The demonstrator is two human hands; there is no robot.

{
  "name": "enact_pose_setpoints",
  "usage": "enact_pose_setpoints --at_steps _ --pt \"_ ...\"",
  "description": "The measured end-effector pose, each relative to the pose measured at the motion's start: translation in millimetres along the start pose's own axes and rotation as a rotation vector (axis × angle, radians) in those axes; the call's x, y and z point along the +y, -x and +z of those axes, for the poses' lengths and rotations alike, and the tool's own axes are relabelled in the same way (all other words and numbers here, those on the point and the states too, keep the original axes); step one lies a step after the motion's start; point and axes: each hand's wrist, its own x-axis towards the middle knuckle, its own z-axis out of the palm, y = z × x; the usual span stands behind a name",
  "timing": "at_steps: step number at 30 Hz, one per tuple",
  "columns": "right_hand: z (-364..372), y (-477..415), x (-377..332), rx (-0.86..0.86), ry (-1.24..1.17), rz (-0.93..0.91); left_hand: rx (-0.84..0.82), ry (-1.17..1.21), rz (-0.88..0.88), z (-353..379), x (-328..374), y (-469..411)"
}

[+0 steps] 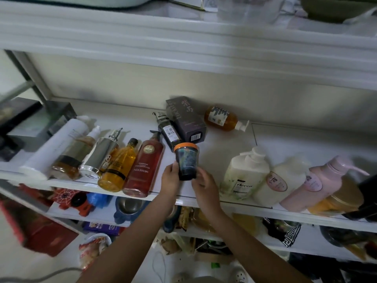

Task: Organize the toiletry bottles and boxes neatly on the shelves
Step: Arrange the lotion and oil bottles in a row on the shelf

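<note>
A dark jar with an orange lid lies over the middle of the white shelf. My left hand grips its left side and my right hand holds its base from the right. To the left, a row of bottles lies side by side: a red bottle, an amber bottle, a silver bottle and a white tube. Behind the jar lie a dark pump bottle, a purple box and an amber pump bottle.
White and pink pump bottles lie on the right of the shelf, with a dark object at the far right. Dark boxes sit at the far left. Lower shelves hold cluttered goods. An upper shelf edge overhangs.
</note>
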Motion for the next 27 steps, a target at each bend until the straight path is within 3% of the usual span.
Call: enact_pose_setpoints --at_steps 4,8,12,16,20,23,27 --pt "20 -33 -10 0.105 0.255 -0.096 -0.054 0.559 -0.299 -8 7 -7" --pt "28 -53 -17 0.207 0.274 -0.016 -0.142 0.644 -0.354 -23 -2 -17" --pt "24 -63 -19 0.14 0.14 0.173 -0.258 0.747 -0.382 -34 -7 -17" --pt "12 -62 -13 0.022 -0.233 0.32 -0.307 0.664 -0.347 -32 -8 -20" --pt "1 -43 -4 -0.147 -0.393 0.246 -0.423 0.541 -0.267 -35 -7 -24" --pt "-2 -35 5 -0.191 -0.403 0.181 -0.447 0.511 -0.161 -40 -8 -24" --pt "-6 -27 13 -0.159 -0.238 0.087 -0.474 0.392 -0.024 -39 -11 -19"
